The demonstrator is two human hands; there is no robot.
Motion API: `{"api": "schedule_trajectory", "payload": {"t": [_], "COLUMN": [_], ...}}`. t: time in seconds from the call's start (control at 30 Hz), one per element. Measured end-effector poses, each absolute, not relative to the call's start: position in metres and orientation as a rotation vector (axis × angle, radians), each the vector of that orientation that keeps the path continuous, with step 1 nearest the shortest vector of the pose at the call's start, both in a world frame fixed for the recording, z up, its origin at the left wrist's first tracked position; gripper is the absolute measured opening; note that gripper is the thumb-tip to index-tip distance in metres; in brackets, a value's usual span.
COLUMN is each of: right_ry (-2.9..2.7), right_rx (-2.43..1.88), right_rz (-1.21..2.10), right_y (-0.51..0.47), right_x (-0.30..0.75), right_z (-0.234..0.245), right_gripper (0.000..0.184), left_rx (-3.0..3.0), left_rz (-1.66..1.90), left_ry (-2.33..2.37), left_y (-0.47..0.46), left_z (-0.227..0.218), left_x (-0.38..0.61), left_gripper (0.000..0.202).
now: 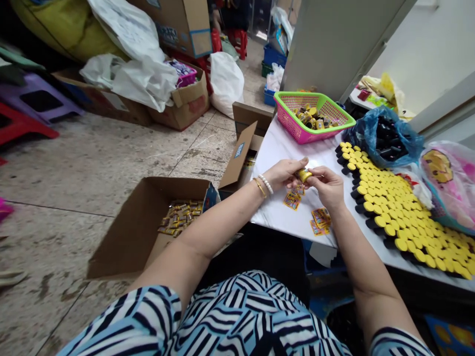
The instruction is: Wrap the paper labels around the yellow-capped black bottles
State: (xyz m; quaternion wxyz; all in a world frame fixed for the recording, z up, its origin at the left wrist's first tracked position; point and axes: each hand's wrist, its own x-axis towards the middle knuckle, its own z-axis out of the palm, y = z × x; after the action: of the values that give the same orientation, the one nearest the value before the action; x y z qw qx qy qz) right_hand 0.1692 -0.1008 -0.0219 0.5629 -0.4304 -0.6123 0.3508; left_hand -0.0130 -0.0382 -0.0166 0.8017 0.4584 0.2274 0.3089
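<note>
My left hand and my right hand meet above a white marble-patterned table top. Both pinch a small yellow-and-black cylinder, and their fingers hide part of it. Small yellow and orange printed cards lie just below my left hand. Another small stack of them sits near my right wrist. To the right of my right hand, rows of upright black tubes with yellow caps cover the table.
A pink-and-green plastic basket holds small yellow-and-black items at the table's back. A blue bag of black tubes and a pink plastic bag stand to the right. On the floor at left, an open cardboard box holds wrapped packets.
</note>
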Motion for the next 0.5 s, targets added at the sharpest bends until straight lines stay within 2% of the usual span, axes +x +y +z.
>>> {"api": "schedule_trajectory", "payload": {"t": [0.13, 0.27, 0.37, 0.5], "right_ry": [-1.374, -1.432, -1.415, -1.299], "right_rx": [-1.045, -1.04, -1.002, -0.956], "right_rz": [0.767, 0.824, 0.765, 0.748], "right_y": [-0.0992, -0.0983, -0.099, -0.1001], "right_x": [0.1735, 0.1746, 0.1724, 0.1702], "right_z": [-0.0232, -0.0208, -0.0213, -0.0258], "right_gripper": [0.023, 0.033, 0.027, 0.02], "left_rx": [0.917, 0.975, 0.967, 0.944], "left_rz": [0.665, 0.666, 0.656, 0.65], "left_ry": [0.436, 0.507, 0.464, 0.375], "left_y": [-0.0377, -0.0382, -0.0402, -0.0432], "left_z": [-0.0136, -0.0155, -0.0154, -0.0105], "left_x": [-0.0161, -0.0145, -0.0138, -0.0147], "left_gripper": [0.053, 0.061, 0.062, 0.049]}}
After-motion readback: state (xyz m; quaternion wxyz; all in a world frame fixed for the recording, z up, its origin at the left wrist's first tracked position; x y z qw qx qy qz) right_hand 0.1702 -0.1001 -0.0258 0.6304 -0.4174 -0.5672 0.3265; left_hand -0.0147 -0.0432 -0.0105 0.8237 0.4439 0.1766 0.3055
